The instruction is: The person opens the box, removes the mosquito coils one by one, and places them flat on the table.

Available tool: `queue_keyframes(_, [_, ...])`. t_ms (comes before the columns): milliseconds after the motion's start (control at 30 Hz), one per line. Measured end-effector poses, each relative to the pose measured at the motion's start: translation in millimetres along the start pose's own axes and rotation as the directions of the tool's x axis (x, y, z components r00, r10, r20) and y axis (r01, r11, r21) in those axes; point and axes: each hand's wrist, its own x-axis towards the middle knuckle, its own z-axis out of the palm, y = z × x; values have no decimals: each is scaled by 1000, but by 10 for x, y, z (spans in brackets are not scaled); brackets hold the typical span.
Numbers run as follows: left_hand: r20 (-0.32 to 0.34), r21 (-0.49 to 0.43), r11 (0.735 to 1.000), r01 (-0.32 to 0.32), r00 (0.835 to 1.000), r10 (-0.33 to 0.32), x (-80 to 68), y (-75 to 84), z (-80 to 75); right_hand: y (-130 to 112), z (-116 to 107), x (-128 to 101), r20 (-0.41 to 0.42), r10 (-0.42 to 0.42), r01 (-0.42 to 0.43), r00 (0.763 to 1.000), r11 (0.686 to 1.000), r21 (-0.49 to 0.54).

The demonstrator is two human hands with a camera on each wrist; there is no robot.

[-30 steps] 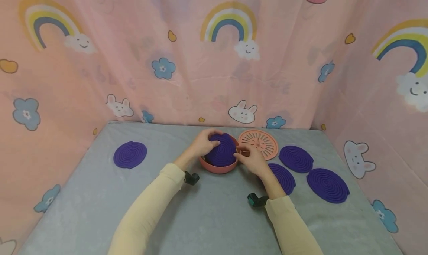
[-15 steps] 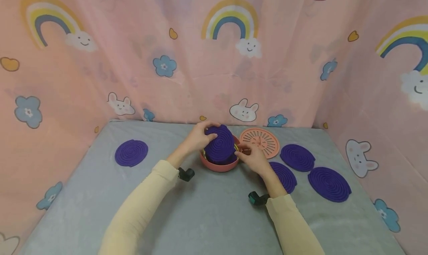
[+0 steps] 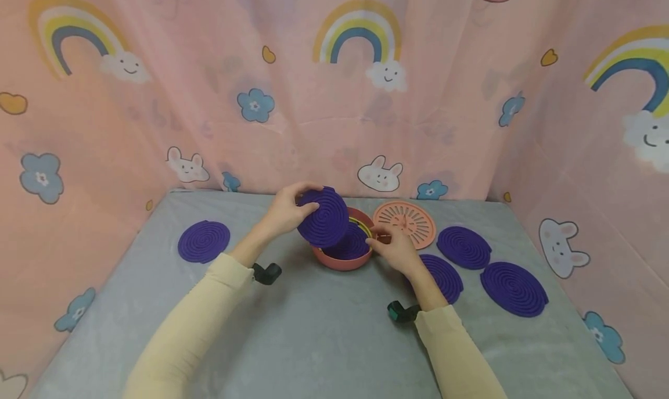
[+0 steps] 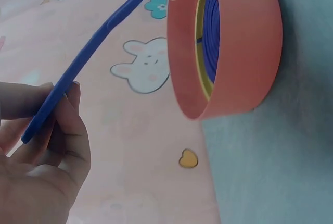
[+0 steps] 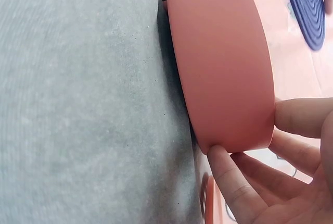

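My left hand pinches a purple spiral mosquito coil between thumb and fingers, holding it tilted above the left side of a round pink box. Edge-on in the left wrist view, that coil is apart from the box. Inside the box lie another purple coil and a yellow ring along the wall. My right hand holds the box's right side; in the right wrist view its thumb is at the rim and its fingertips touch the outer wall.
A slotted pink lid lies flat behind the right hand. On the right are loose coils, one partly under the right forearm. A single coil lies at the left. Printed curtains border the grey cloth-covered table.
The left hand has lifted a coil out of the box and moved it up and left, uncovering the coil and yellow ring inside. The right hand stays at the box.
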Motion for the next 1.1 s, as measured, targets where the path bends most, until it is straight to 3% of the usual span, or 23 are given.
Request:
queue_keyframes(367, [-61, -7, 1000, 26, 998, -27, -296, -154, -350, 17, 40, -6, 7, 18, -18, 1000, 1000, -5])
queue_keyframes(633, [-110, 55, 992, 112, 988, -105, -496, -357, -615, 18, 44, -3, 9, 24, -24, 1000, 1000, -4])
queue_keyframes(833, [-143, 115, 976, 184, 975, -167, -611, -490, -709, 19, 22, 0, -2, 36, -36, 999, 999, -8])
queue_keyframes(1100, [-181, 128, 962, 243, 959, -218, -681, -763, -747, 27, 7, 19, -1, 22, -22, 1000, 1000, -5])
